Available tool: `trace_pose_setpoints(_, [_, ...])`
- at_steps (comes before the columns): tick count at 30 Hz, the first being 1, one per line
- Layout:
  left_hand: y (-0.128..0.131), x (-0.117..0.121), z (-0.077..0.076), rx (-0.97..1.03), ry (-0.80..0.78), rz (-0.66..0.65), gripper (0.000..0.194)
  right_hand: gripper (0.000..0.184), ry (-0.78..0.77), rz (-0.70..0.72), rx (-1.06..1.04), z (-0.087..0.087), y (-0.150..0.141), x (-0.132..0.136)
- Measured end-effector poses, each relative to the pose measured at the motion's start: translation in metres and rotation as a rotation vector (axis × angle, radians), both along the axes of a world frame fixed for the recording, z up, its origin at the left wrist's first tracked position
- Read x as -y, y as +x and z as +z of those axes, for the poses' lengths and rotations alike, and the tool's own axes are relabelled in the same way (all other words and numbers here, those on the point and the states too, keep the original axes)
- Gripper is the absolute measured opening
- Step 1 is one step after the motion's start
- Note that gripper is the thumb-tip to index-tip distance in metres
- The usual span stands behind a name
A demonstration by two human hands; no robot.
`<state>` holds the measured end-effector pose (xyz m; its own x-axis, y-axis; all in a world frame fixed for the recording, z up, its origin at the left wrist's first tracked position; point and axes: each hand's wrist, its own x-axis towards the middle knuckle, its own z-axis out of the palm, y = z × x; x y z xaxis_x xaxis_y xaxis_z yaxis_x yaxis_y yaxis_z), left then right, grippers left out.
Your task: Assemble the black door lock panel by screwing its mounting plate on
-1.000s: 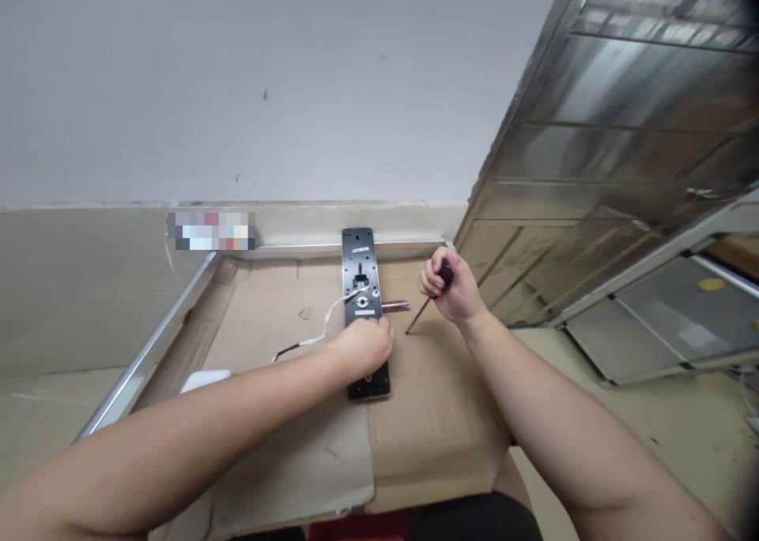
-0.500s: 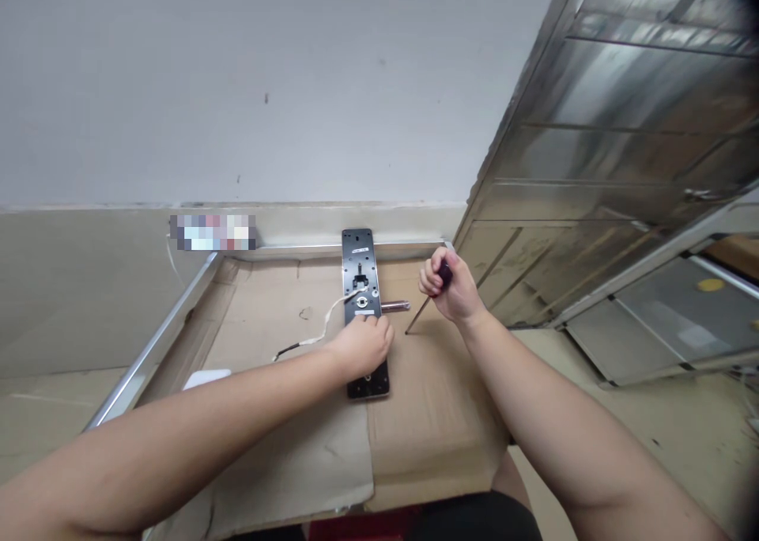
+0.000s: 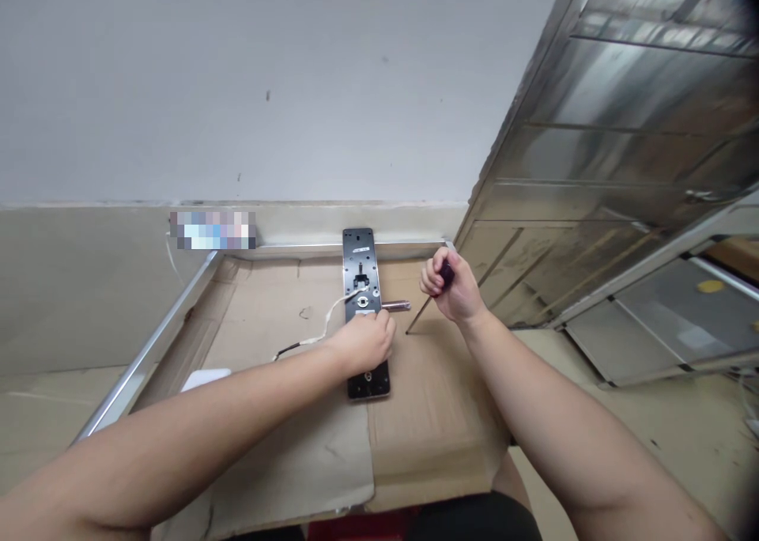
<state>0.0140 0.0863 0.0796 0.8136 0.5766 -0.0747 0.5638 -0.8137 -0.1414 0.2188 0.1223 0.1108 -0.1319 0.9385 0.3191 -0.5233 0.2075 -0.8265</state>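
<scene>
A long black door lock panel [image 3: 360,268] lies back side up on cardboard, with a lever handle [image 3: 396,305] sticking out to its right. From its middle a white cable [image 3: 326,319] with a dark end trails left. My left hand [image 3: 368,341] rests over the panel's lower half, fingers curled down near its right edge. Its fingertips are hidden, and whatever they pinch cannot be made out. In my right hand [image 3: 455,286], closed in a fist, is a dark-handled screwdriver [image 3: 421,314]. The shaft slants down left, its tip low over the cardboard beside the panel.
Cardboard [image 3: 427,422] covers the metal-edged table, which stands against a wall [image 3: 266,114]. A white object [image 3: 205,377] lies partly behind my left forearm. To the right are a metal door [image 3: 593,153] and a grey-topped table [image 3: 670,319].
My left hand has shifted slightly to the right over the panel. The right hand and screwdriver stay almost where they were.
</scene>
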Motion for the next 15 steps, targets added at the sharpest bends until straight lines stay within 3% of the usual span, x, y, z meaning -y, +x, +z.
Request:
trace_pose_setpoints(6, [0.002,-0.013,0.015,0.227,-0.118,0.315,0.021,0.031,0.013,0.01,-0.007,0.0,0.0,0.001])
trace_pose_setpoints(9, [-0.002,-0.023,0.019,0.48,-0.18,0.498,0.021,0.029,0.028,0.019,-0.005,0.0,0.0,0.0])
trace_pose_setpoints(11, [-0.004,-0.029,0.018,0.763,-0.348,0.591,0.021,0.029,0.028,0.016,-0.001,-0.001,0.0,0.0])
trace_pose_setpoints(15, [-0.003,-0.034,0.009,1.178,-0.88,0.693,0.023,0.03,0.018,0.01,0.006,0.0,0.0,0.001])
